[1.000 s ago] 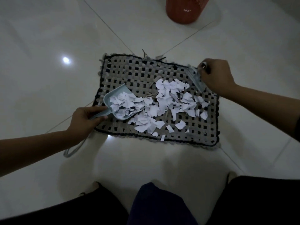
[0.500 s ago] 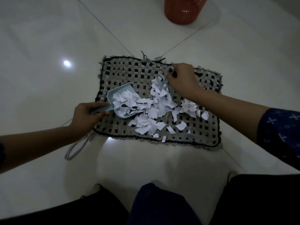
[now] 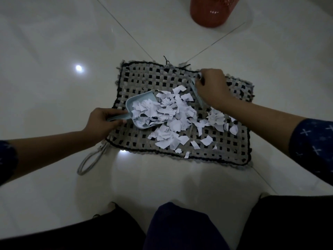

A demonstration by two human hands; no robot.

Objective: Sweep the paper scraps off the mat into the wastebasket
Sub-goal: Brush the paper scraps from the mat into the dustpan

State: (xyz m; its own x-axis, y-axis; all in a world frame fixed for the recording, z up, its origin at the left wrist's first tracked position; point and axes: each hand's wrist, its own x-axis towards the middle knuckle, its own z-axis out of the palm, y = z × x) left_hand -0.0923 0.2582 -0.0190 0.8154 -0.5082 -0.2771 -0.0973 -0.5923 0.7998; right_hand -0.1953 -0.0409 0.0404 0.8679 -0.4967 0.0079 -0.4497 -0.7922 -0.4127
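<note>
Seen from above in dim light, a person's dark-clothed legs (image 3: pixel 180 230) fill the bottom edge, over a glossy white tiled floor (image 3: pixel 54 69). Just beyond them lies a woven grey-and-black checkered mat (image 3: pixel 225 150), with a loose cord loop (image 3: pixel 90 163) trailing off its near left corner.

The left hand (image 3: pixel 102 121) reaches in from the left, fingers wrapped around the handle of a pale blue dustpan (image 3: pixel 134 105). The pan rests on the mat's left half, its open mouth facing right and partly filled with torn paper.

White paper scraps (image 3: pixel 173 123) are heaped in the mat's middle, spilling from the pan's mouth toward the near edge, with a smaller cluster to the right.

The right hand (image 3: pixel 212 87), in a dark blue patterned sleeve (image 3: pixel 313 143), is clenched around a small pale blue brush (image 3: pixel 197 95), held just beside the far right of the heap.

Farthest away, well apart from the mat, a red perforated wastebasket (image 3: pixel 212 11) stands on the floor at the top edge.
</note>
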